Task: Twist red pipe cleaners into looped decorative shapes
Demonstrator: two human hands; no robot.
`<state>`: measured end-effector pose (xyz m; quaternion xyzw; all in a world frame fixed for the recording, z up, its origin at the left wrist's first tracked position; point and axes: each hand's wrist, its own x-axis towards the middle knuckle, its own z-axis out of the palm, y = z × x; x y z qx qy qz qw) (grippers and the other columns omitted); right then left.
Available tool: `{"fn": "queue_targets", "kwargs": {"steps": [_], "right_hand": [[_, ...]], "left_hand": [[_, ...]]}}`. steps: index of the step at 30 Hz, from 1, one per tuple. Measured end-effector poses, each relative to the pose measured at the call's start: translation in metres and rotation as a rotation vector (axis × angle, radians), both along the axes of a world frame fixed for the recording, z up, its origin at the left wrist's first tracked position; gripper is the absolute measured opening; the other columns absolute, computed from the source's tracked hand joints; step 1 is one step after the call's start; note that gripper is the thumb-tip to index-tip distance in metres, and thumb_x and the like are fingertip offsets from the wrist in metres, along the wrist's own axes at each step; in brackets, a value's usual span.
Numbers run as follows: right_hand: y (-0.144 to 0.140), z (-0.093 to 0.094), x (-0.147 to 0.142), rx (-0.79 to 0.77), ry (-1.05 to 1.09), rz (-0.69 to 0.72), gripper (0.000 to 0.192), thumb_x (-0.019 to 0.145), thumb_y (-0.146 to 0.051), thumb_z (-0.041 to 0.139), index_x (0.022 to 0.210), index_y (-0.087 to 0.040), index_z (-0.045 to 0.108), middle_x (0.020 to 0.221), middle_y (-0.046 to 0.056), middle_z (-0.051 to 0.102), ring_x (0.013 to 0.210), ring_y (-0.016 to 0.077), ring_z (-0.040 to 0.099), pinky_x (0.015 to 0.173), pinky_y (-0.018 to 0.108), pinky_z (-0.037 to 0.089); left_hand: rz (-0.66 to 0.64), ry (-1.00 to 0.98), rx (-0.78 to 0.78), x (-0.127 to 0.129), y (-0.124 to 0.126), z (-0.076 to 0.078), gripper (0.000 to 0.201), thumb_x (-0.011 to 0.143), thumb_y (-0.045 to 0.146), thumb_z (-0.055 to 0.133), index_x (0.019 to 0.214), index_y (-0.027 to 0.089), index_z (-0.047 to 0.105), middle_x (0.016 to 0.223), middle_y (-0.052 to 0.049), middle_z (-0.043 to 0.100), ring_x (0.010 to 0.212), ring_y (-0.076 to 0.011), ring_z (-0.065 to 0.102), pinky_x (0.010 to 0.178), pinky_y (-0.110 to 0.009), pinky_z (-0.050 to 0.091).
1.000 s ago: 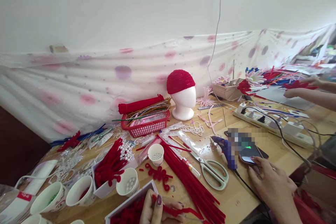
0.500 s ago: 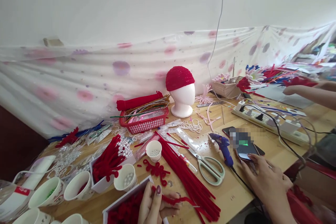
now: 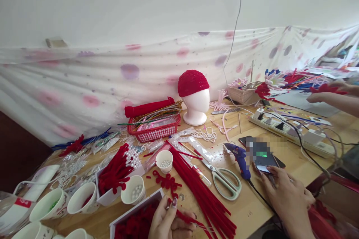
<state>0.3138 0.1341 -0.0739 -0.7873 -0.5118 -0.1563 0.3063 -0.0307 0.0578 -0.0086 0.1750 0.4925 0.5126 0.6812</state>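
Head view looks down across a cluttered wooden table point(image 3: 283, 179) set against a white wall hung with a flower-printed cloth. At the near edge, the left hand point(image 3: 168, 224) is curled closed around a red pipe cleaner point(image 3: 186, 218), thumb and fingers pinching it where it bends; the piece lies just beside a white box point(image 3: 134, 216) filled with more red pieces. To the near right, the right hand point(image 3: 288, 196) lies palm down with its fingers spread loosely, holding nothing; its fingertips touch the near edge of a phone point(image 3: 265, 160) that lies flat on the table with its screen lit.

Just left of the phone lies a blue glue gun point(image 3: 238, 155), and left of that a pair of green-handled scissors point(image 3: 224, 179). A long bundle of red pipe cleaners point(image 3: 199, 186) runs diagonally from the middle of the table toward the near edge, ending close to the left hand. A small red knot point(image 3: 166, 180) sits between the bundle and two paper cups of pearls point(image 3: 164, 160). Farther back stand a red basket point(image 3: 154, 129) of mixed stems and a white foam head point(image 3: 195, 110) wearing a red cap. A power strip point(image 3: 291, 132) lies to the far right, where another person's hands point(image 3: 322, 95) work among red and blue flowers.
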Motion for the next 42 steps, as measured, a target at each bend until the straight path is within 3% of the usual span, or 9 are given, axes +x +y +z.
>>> {"fn": "queue_targets", "kwargs": {"steps": [11, 17, 29, 36, 42], "right_hand": [[0.001, 0.003, 0.000, 0.037, -0.046, 0.017, 0.050, 0.086, -0.059, 0.033, 0.101, -0.021, 0.062, 0.098, 0.016, 0.073, 0.105, 0.0406, 0.063, 0.093, 0.054, 0.041], [0.000, 0.002, -0.001, 0.055, -0.058, 0.010, 0.050, 0.088, -0.059, 0.031, 0.100, -0.021, 0.061, 0.099, 0.016, 0.072, 0.104, 0.0400, 0.063, 0.093, 0.055, 0.041], [0.000, 0.001, 0.000, 0.049, -0.059, 0.019, 0.048, 0.089, -0.057, 0.033, 0.102, -0.021, 0.062, 0.097, 0.017, 0.073, 0.104, 0.0416, 0.062, 0.091, 0.057, 0.043], [-0.001, 0.001, 0.000, 0.063, -0.011, 0.071, 0.045, 0.086, -0.057, 0.038, 0.102, -0.021, 0.060, 0.098, 0.015, 0.071, 0.104, 0.0409, 0.060, 0.092, 0.055, 0.043], [-0.001, 0.003, -0.005, 0.043, 0.016, 0.022, 0.043, 0.084, -0.055, 0.041, 0.103, -0.021, 0.060, 0.102, 0.016, 0.070, 0.108, 0.0400, 0.058, 0.095, 0.055, 0.039]], "left_hand": [[-0.120, -0.111, -0.009, 0.000, 0.008, -0.004, 0.051, 0.064, 0.047, 0.090, 0.086, 0.019, 0.054, 0.079, -0.012, 0.081, 0.072, -0.0305, 0.079, 0.046, -0.022, 0.053], [-0.140, -0.175, -0.011, 0.002, 0.014, 0.000, 0.052, 0.063, 0.048, 0.091, 0.086, 0.019, 0.054, 0.076, -0.011, 0.081, 0.065, -0.0305, 0.079, 0.044, -0.022, 0.051], [-0.073, -0.209, 0.026, 0.013, 0.024, 0.012, 0.043, 0.069, 0.034, 0.089, 0.080, 0.020, 0.050, 0.067, -0.006, 0.078, 0.057, -0.0231, 0.076, 0.048, -0.022, 0.054], [-0.090, -0.233, 0.054, 0.012, 0.019, 0.011, 0.043, 0.069, 0.036, 0.089, 0.079, 0.019, 0.051, 0.067, -0.006, 0.078, 0.058, -0.0235, 0.077, 0.047, -0.021, 0.053], [-0.078, -0.230, 0.130, 0.010, 0.011, 0.023, 0.045, 0.065, 0.044, 0.090, 0.075, 0.018, 0.054, 0.064, -0.005, 0.078, 0.052, -0.0206, 0.074, 0.046, -0.021, 0.055]]}}
